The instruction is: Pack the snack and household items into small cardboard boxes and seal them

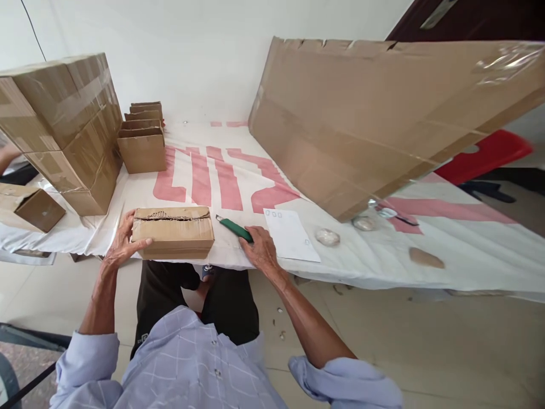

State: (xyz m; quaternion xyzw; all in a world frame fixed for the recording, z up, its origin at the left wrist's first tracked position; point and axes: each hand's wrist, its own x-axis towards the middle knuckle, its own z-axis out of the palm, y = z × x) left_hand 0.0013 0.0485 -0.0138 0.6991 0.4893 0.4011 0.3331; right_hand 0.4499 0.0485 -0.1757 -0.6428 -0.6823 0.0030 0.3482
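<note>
A small cardboard box (174, 241) lies on the cloth-covered table by its front edge, with a ragged slit along its top. My left hand (125, 241) grips the box's left end, thumb on the near face and fingers behind the corner. To the right of the box, my right hand (259, 248) is closed around the rear end of a green utility knife (235, 229). The knife's tip points up and left toward the box, a little apart from it. A white sheet of paper (292, 236) with small marks lies just right of this hand.
Taped cartons (80, 125) are stacked at left, beside a row of open small boxes (142, 150). A large cardboard sheet (361, 113) leans at right. Clear tape rolls (327, 237), a cardboard scrap (426, 258) and a red chair (485, 156) are also at right. Another person's arm (7, 156) shows at far left.
</note>
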